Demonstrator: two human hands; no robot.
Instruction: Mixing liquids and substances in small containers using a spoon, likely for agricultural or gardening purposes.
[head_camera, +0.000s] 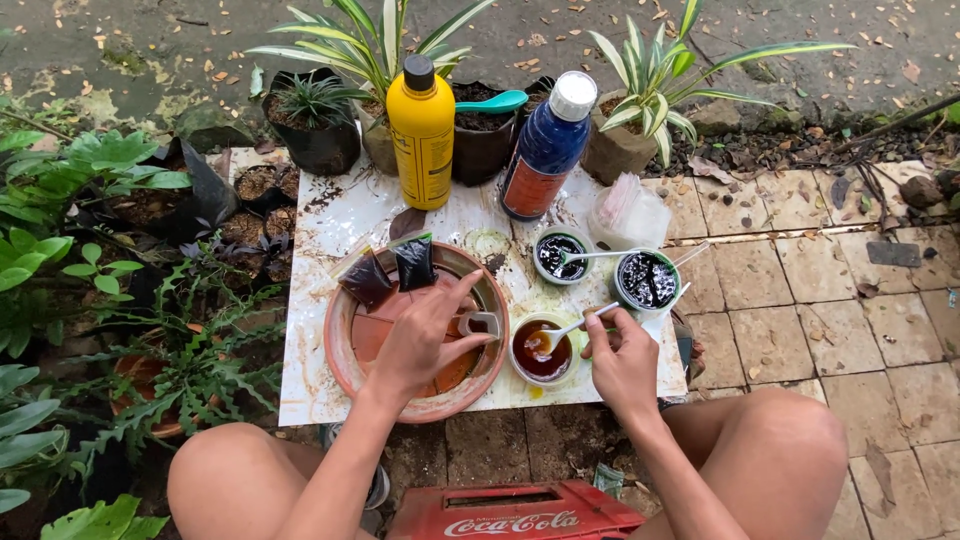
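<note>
The right hand (622, 352) pinches the handle end of a white plastic spoon (570, 328), fingers clamped on it. The spoon's long axis runs from upper right down to lower left; its bowl points toward the left hand and dips into a small cup of brown liquid (541, 351) standing on the white desk (320, 380). The left hand (425, 335) lies over a shallow terracotta dish (345, 365), thumb and forefinger closed on a small white tab-like piece (481, 323) just above the dish's right rim — what it is cannot be told.

Two small sealed sachets of dark liquid (392, 270) lean on the far rim of the dish. Beyond the brown cup stand two more cups of black liquid: a white-rimmed one (560, 252) and a green-rimmed one (646, 279), each with a white spoon resting in it, handles pointing right. The green-rimmed cup sits just beside the right hand's knuckles.

At the back of the desk stand a yellow bottle with a black cap (421, 130), upright, and a dark blue bottle with a white cap (547, 145), tilted to the right. A clear plastic bag (628, 213) lies right of the blue bottle. Potted plants (316, 120) crowd the far and left sides — a turquoise scoop (492, 101) rests in one pot. A red crate (515, 512) sits between the person's knees.
</note>
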